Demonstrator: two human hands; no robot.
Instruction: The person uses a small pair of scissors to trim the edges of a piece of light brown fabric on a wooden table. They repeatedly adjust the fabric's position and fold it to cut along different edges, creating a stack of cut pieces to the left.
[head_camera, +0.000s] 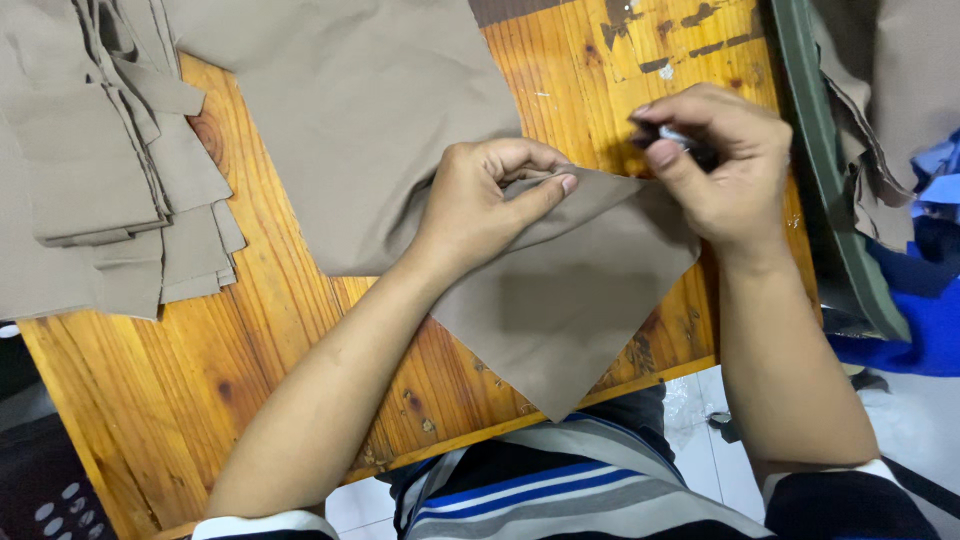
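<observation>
**Hand and Fabric Position at the Bench**

Your left hand (487, 203) pinches a folded edge of the tan fabric piece (560, 310) between thumb and fingers, closed on the cloth. Your right hand (722, 165) is clenched around a small dark tool (680, 142) with a pale tip — its exact kind cannot be told — held at the fabric's upper corner. The fabric piece lies flat on the wooden bench (200, 380), one corner overhanging the near edge. A larger tan panel (350, 110) lies just behind it, partly under your left hand. A stack of cut tan pieces (100, 170) sits at the left — well apart from both hands.
</observation>
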